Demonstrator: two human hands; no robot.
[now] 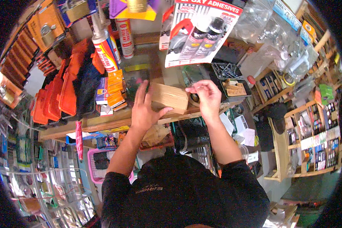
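Note:
A small brown cardboard box [169, 98] lies on the wooden counter in front of me, taped or smooth along its top. My left hand [145, 108] rests against its left end, fingers stretched out and thumb lying along the near edge. Just past the box's right end is my right hand [206, 97], with thumb and fingertips pinched together. Whatever sits in that pinch, if anything, is too small to make out. A blister card [201, 32] with two adhesive tubes hangs above and beyond the box.
Silicone sealant tubes [105, 49], orange plastic cases [69, 89] and small orange packets [116, 89] crowd the left. A tray of screws [227, 71] stands at the right. A pink basket [93, 167] sits below the counter edge [102, 123].

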